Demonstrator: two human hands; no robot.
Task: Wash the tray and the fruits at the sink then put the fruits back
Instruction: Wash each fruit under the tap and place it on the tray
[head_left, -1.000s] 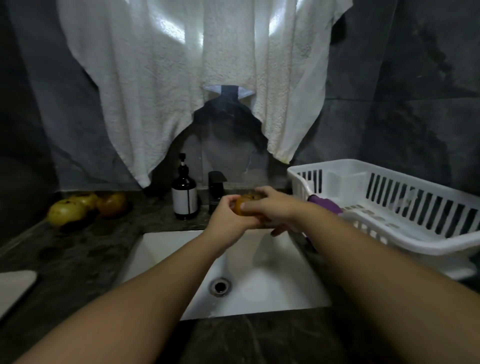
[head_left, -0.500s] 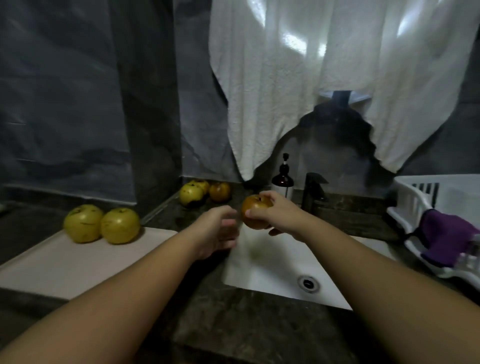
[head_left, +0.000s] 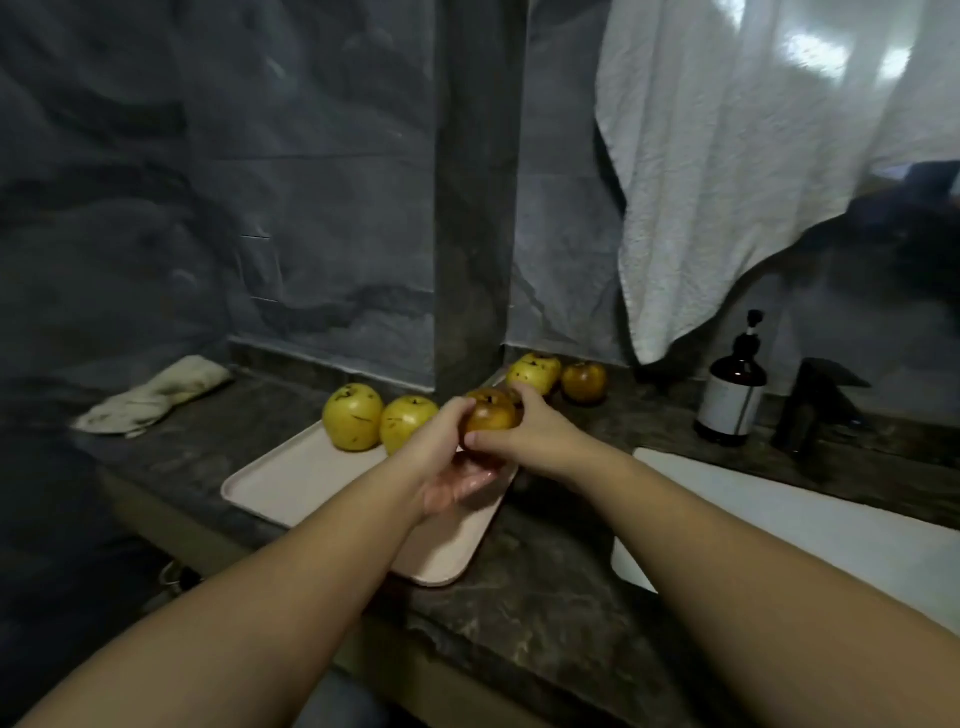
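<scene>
The brown apple (head_left: 491, 414) has travelled from above the sink (head_left: 831, 530) to over the pink tray (head_left: 291, 486), both hands now on it: right hand (head_left: 524, 431) pinching, left hand (head_left: 449, 457) cupping below. Best lowered gently beside the two yellow apples (head_left: 379, 422), released only once settled.

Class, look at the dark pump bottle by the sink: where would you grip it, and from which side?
Grip the dark pump bottle round its wide, upright body, probably coming from the front: the narrow pump on top offers little hold, and the wall stands close behind.
</scene>
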